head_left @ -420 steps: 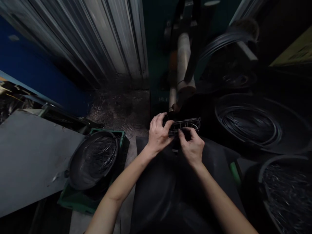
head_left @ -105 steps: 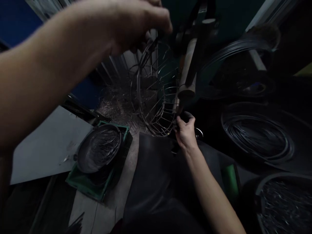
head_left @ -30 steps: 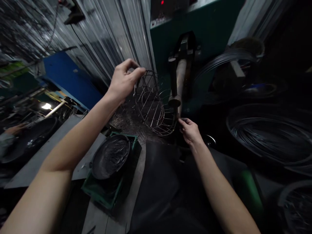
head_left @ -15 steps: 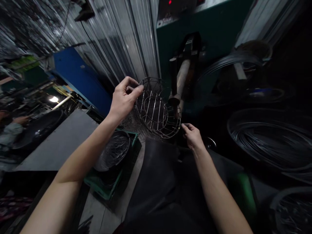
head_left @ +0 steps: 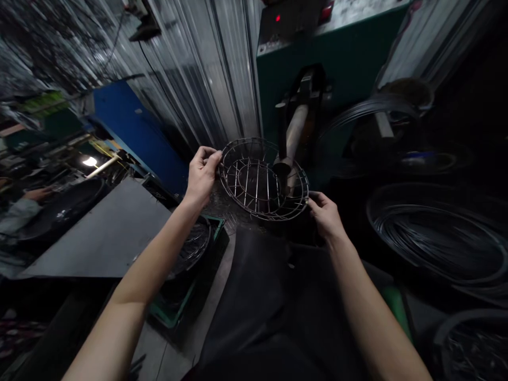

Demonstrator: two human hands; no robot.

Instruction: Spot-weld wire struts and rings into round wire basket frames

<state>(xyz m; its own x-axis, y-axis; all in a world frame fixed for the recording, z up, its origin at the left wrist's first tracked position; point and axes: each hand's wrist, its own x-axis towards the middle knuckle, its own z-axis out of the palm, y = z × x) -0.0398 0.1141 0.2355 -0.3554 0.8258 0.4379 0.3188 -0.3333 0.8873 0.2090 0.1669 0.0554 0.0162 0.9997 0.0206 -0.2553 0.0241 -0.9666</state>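
Note:
A round wire basket [head_left: 262, 180] hangs in front of me, its open mouth turned up and toward me. My left hand [head_left: 202, 173] grips its rim on the left side. My right hand [head_left: 326, 214] grips the rim on the right. Just behind the basket stands the green welding machine [head_left: 337, 69] with its pale cylindrical arm [head_left: 292, 136] pointing down at the basket's far edge.
A dark pan of wire rings in a green crate [head_left: 186, 264] sits low left, beside a grey table [head_left: 99, 233]. Large coils of wire [head_left: 436, 233] lie on the right. Another person's sleeve [head_left: 16, 217] shows at far left. Corrugated metal wall [head_left: 206, 79] stands behind.
The basket has tipped from standing on edge to lying nearly flat. My left hand came down with the rim, and my right hand moved from the machine's arm onto the rim.

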